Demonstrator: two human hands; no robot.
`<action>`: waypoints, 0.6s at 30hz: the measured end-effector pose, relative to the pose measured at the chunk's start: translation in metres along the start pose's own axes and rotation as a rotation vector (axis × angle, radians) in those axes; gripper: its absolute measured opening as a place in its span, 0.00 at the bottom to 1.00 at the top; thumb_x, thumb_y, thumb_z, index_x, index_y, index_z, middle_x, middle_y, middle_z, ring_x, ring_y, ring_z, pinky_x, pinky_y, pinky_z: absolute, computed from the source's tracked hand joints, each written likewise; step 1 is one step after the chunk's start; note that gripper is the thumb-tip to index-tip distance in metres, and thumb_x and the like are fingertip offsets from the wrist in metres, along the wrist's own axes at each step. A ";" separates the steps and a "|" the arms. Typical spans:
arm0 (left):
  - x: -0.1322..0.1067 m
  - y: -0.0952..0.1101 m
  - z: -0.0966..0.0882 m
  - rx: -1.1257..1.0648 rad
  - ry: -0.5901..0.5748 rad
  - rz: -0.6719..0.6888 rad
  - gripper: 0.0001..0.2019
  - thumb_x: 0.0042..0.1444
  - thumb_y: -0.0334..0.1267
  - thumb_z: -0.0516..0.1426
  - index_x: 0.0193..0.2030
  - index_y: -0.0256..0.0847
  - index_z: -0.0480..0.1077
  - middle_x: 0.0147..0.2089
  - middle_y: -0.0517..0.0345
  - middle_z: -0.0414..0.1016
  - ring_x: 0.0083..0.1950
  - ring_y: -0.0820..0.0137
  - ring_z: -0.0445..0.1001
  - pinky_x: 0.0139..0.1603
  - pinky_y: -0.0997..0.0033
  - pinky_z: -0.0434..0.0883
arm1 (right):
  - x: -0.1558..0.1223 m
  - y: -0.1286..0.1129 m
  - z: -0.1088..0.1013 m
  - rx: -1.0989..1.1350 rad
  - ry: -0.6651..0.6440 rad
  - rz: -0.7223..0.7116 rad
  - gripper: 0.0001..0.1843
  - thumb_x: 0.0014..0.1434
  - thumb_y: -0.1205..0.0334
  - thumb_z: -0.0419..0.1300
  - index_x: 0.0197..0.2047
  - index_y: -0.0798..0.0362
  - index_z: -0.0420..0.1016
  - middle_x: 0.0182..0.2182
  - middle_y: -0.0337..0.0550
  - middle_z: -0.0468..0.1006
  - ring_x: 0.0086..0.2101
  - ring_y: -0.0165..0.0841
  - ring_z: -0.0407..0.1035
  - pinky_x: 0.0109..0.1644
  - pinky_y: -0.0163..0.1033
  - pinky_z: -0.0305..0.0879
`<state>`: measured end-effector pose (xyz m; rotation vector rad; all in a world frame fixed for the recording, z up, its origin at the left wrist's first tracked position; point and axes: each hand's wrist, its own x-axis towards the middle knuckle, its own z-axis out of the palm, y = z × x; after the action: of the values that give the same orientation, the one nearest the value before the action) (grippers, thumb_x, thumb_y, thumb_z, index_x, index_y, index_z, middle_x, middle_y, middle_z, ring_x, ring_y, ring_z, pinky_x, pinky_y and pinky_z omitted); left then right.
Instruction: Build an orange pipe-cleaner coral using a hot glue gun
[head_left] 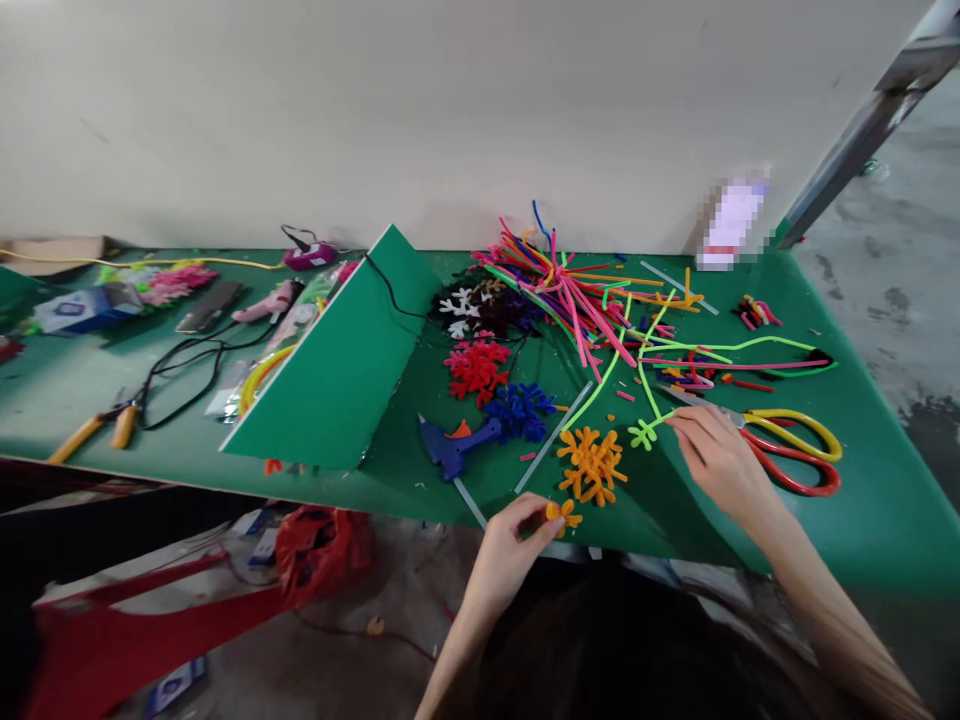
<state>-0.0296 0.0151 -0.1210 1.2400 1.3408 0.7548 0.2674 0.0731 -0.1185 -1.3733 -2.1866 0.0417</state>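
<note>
My left hand (508, 548) pinches a small orange pipe-cleaner piece (568, 517) at the table's front edge. Just beyond it lies a cluster of orange branched pipe-cleaner pieces (591, 466). My right hand (718, 462) is closed at the fingertips on a light green branched pipe-cleaner piece (643, 433), low over the tabletop. Right behind that hand rest large scissors (806, 430) with one yellow and one red handle loop. A blue glue gun (454, 447), a glue stick (553, 438) and a blue cluster (521, 411) lie left of the orange pieces.
Loose coloured pipe cleaners (559, 280) pile up toward the wall. Red (477, 368) and white (463, 312) clusters lie nearby. A green divider board (337, 370) stands on the left, with pliers (112, 420) and cables beyond it. A blurred phone-like object (735, 220) leans at the back.
</note>
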 end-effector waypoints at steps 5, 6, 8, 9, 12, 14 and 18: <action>0.001 0.003 0.000 0.059 0.048 0.066 0.11 0.54 0.43 0.61 0.29 0.37 0.75 0.41 0.49 0.75 0.41 0.64 0.72 0.41 0.71 0.69 | 0.042 -0.026 0.013 -0.009 -0.211 -0.233 0.18 0.62 0.79 0.46 0.47 0.61 0.74 0.43 0.56 0.75 0.47 0.44 0.67 0.52 0.52 0.66; 0.000 0.001 0.000 0.065 0.060 0.049 0.11 0.54 0.43 0.61 0.29 0.37 0.75 0.38 0.50 0.76 0.39 0.65 0.72 0.40 0.71 0.69 | 0.051 -0.035 0.019 -0.008 -0.260 -0.280 0.18 0.61 0.80 0.46 0.47 0.62 0.73 0.44 0.56 0.74 0.47 0.44 0.67 0.52 0.52 0.66; -0.003 -0.005 -0.001 0.062 0.087 0.007 0.11 0.54 0.44 0.61 0.30 0.37 0.76 0.32 0.54 0.75 0.36 0.66 0.71 0.38 0.72 0.68 | 0.068 -0.057 0.033 -0.004 -0.342 -0.388 0.17 0.59 0.80 0.48 0.47 0.63 0.73 0.45 0.56 0.74 0.47 0.44 0.67 0.52 0.50 0.66; -0.006 -0.007 -0.003 0.055 0.103 -0.010 0.12 0.53 0.44 0.62 0.30 0.36 0.76 0.30 0.55 0.75 0.34 0.67 0.71 0.37 0.72 0.68 | 0.077 -0.071 0.041 0.004 -0.363 -0.436 0.16 0.59 0.79 0.50 0.47 0.63 0.73 0.46 0.56 0.74 0.48 0.44 0.66 0.52 0.48 0.66; -0.018 -0.007 -0.012 0.031 0.160 -0.030 0.14 0.52 0.47 0.63 0.29 0.36 0.75 0.28 0.57 0.74 0.32 0.68 0.70 0.34 0.73 0.68 | 0.100 -0.116 0.072 0.025 -0.396 -0.547 0.18 0.60 0.76 0.52 0.53 0.59 0.69 0.50 0.53 0.72 0.51 0.41 0.64 0.53 0.44 0.64; -0.030 -0.002 -0.022 0.015 0.210 -0.034 0.14 0.52 0.47 0.63 0.29 0.36 0.76 0.28 0.57 0.74 0.32 0.68 0.71 0.34 0.73 0.68 | 0.113 -0.144 0.095 0.016 -0.398 -0.564 0.19 0.62 0.75 0.50 0.56 0.61 0.66 0.51 0.54 0.72 0.51 0.41 0.64 0.52 0.44 0.63; -0.058 0.011 -0.044 -0.023 0.334 -0.049 0.12 0.51 0.45 0.64 0.31 0.37 0.78 0.31 0.56 0.77 0.35 0.66 0.74 0.37 0.75 0.71 | 0.131 -0.177 0.133 -0.050 -0.408 -0.476 0.17 0.63 0.77 0.46 0.53 0.70 0.66 0.46 0.65 0.73 0.47 0.48 0.65 0.51 0.53 0.61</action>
<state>-0.0781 -0.0273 -0.0857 1.0907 1.6202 0.9701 0.0173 0.1329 -0.1203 -0.8904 -2.8225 0.0973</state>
